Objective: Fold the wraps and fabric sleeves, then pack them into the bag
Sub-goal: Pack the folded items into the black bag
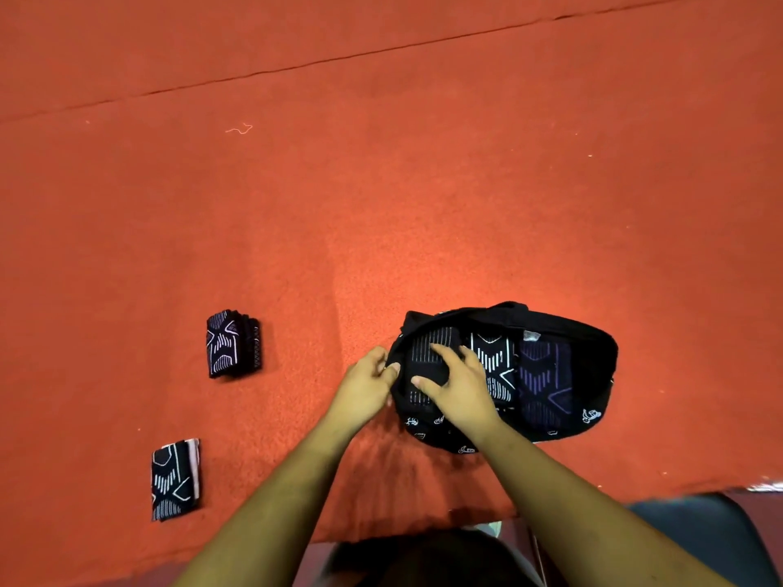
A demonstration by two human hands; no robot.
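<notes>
Black bag (565, 328) rim pinched by left hand (365, 384).

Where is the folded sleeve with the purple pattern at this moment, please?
The purple sleeve lies inside the black bag, at its right end in the head view, beside a white-patterned sleeve.

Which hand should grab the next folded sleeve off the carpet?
Probably left. The left hand grips the bag rim, nearer the far folded sleeve and near folded sleeve lying on the carpet to its left; the right hand rests on the packed sleeve inside the bag.
</notes>
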